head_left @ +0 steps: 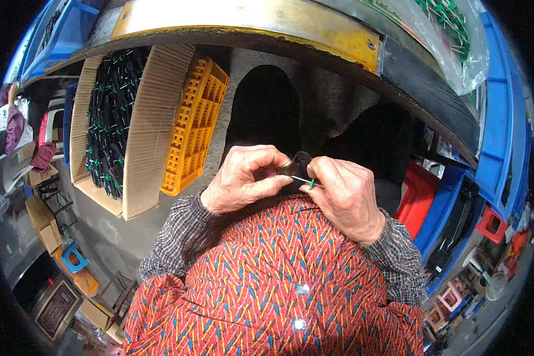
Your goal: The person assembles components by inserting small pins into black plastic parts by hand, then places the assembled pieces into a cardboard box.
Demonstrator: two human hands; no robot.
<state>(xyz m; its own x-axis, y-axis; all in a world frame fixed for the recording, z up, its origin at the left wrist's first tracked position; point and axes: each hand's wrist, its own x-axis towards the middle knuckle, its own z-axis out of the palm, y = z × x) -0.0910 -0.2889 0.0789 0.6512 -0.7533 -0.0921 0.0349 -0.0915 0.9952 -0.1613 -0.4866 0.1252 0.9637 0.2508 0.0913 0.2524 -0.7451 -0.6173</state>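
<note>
Both of my hands meet in front of my lap, fingertips a short way apart. My right hand (351, 199) is closed in a pinch on a thin white pin (301, 178) with a green collar (312, 184). The pin's white end reaches across to the thumb of my left hand (243, 181). My left fingers are closed in a pinch beside a small black part (302, 158) with a rounded end, which shows between the two hands. Dark cloth behind hides the rest of its outline.
A cardboard box (154, 127) full of black parts with green-and-white pins stands at the left, beside a yellow plastic crate (197, 127). A worn bench edge (249, 35) crosses ahead. At the right are a clear bag (466, 56) of green-and-white pins and blue bins (497, 118).
</note>
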